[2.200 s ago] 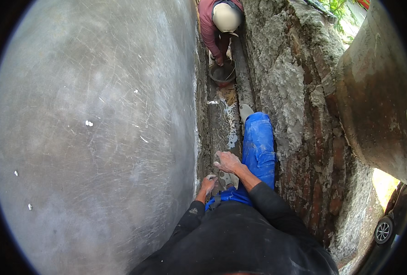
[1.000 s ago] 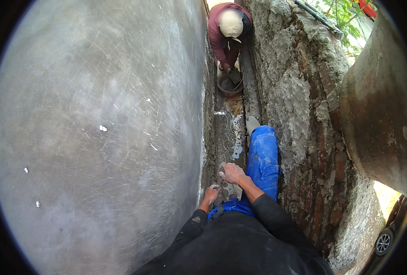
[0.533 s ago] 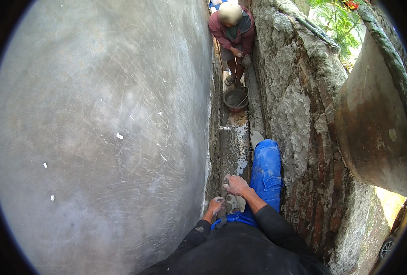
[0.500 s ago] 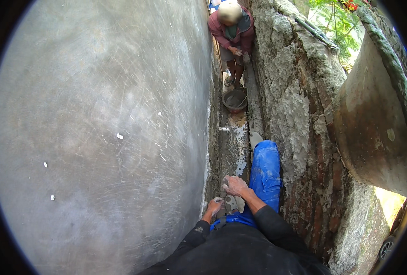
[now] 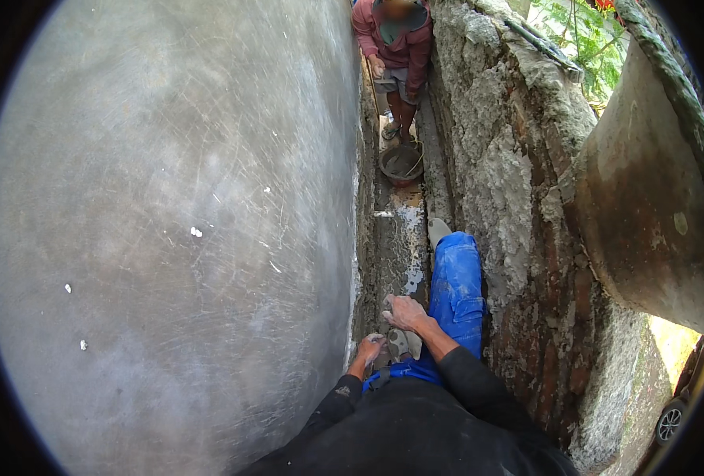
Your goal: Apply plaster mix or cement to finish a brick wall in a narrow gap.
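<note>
My right hand (image 5: 404,312) is in front of my body, over the narrow wet channel (image 5: 389,246), its dusty fingers bent inward. Whatever it may grip is too small to make out. Lower and to the left, beside the smooth grey surface, is my left hand (image 5: 370,347). Its whitish fingers curl together, and their contents are hidden. Between the hands and just below them shows a grey shoe (image 5: 398,343). My other leg, in blue trousers (image 5: 458,274), stretches forward along the channel, ending in a grey shoe (image 5: 438,231).
A broad grey smooth surface (image 5: 177,159) with white specks fills the left. Rough brick and mortar wall (image 5: 495,159) rises on the right, with a curved concrete piece (image 5: 646,190) beyond. Ahead, a round tub of grey mix (image 5: 401,163) stands before a person in a maroon jacket (image 5: 400,51).
The view has shifted slightly, so the scene sits a little higher. The person ahead has drawn their hands apart, one now by the left wall. My hands keep nearly the same pose.
</note>
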`<state>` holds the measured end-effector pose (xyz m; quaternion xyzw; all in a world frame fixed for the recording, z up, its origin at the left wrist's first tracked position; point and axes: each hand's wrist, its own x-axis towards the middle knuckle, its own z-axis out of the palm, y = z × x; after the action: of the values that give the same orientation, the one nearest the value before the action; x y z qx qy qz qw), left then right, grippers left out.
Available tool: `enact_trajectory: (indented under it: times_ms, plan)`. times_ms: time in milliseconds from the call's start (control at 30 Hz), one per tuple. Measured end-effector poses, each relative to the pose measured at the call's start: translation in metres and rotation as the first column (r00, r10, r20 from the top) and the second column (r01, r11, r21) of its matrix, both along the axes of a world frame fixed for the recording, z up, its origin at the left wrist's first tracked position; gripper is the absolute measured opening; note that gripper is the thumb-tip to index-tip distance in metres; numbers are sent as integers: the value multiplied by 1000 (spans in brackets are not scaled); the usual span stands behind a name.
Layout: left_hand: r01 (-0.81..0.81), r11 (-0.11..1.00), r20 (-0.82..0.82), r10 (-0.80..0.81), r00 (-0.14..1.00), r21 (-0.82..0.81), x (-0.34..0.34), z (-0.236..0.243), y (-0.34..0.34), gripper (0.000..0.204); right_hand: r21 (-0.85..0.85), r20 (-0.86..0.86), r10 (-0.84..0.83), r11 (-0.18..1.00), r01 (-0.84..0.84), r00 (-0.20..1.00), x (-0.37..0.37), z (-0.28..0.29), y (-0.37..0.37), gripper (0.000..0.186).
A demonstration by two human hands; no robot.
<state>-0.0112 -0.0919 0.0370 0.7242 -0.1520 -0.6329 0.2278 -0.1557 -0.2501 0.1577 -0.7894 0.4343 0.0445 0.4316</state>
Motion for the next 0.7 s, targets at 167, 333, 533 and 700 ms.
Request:
enact_trajectory:
  times_ms: [167, 333, 533, 700]
  plan:
    - [34, 999, 16, -34, 999, -13, 0, -2, 1, 27, -3, 1, -8, 1000, 8, 1000, 0, 3, 1, 40]
    - [36, 999, -3, -36, 999, -30, 4, -11, 4, 30, 14, -2, -12, 1000, 12, 1000, 1, 9, -2, 40]
    - [25, 1000, 4, -25, 1000, -12, 1, -8, 4, 27, -9, 3, -11, 1000, 11, 1000, -1, 2, 3, 41]
    - [49, 998, 14, -49, 999, -35, 4, -9, 0, 27, -4, 1, 2, 1000, -2, 1000, 0, 1, -2, 42]
